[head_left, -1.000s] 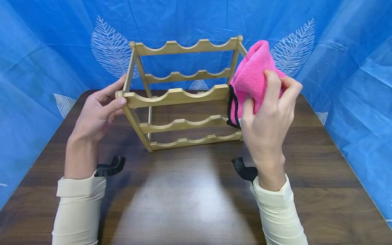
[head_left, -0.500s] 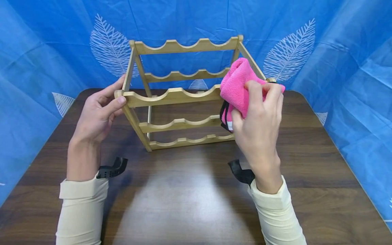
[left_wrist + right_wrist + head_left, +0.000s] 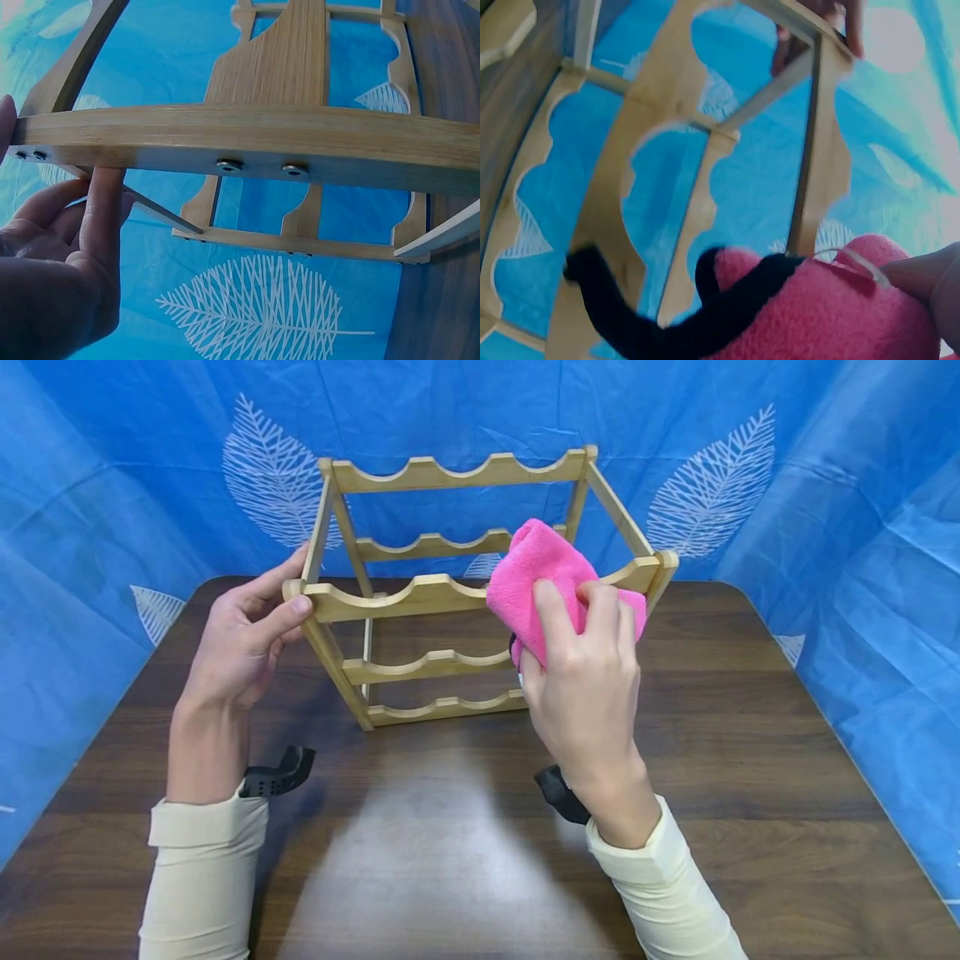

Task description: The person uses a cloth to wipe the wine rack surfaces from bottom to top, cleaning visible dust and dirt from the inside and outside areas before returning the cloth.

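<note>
A light wooden rack (image 3: 405, 599) with scalloped rails stands on the table. My left hand (image 3: 236, 639) grips its upper front left corner, thumb on the front and fingers behind the post. In the left wrist view, that hand (image 3: 71, 247) has fingers against the underside of a wooden bar with metal screws (image 3: 229, 164). My right hand (image 3: 585, 685) pinches a folded pink cloth (image 3: 536, 577) with black edging over the right part of the top front rail. The cloth (image 3: 817, 315) covers part of that rail in the right wrist view; my right thumb presses on it.
The dark brown wooden table (image 3: 750, 760) reaches out to both sides and in front of the rack. Behind it hangs a blue curtain (image 3: 480, 410) with white leaf prints. Each wrist carries a black bracket (image 3: 281, 772).
My right hand has moved left with the pink cloth along the top front rail, and the rack's right front corner has come into sight. My left hand keeps its grip at the corner.
</note>
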A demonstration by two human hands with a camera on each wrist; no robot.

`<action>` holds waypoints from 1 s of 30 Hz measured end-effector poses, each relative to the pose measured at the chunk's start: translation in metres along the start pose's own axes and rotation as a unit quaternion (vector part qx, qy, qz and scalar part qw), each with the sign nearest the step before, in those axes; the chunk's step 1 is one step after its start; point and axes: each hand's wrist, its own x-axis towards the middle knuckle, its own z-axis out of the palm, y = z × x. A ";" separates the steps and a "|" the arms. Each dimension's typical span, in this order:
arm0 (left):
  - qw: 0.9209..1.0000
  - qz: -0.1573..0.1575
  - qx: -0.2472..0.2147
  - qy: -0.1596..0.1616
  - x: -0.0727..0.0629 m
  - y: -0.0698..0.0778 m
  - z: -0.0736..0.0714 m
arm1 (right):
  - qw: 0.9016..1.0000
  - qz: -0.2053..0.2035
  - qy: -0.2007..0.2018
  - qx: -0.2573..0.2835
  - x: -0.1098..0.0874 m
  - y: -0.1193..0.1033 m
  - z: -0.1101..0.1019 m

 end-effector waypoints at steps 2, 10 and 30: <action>1.000 0.001 -0.003 0.007 0.000 0.000 -0.001 | 1.000 -0.007 0.003 0.000 -0.002 -0.006 0.004; 1.000 0.005 -0.014 0.015 -0.001 -0.001 -0.002 | 0.994 -0.094 -0.043 0.045 -0.021 -0.036 0.028; 1.000 0.010 -0.011 0.010 -0.001 -0.003 0.001 | 0.996 0.031 -0.055 0.068 -0.001 0.011 -0.003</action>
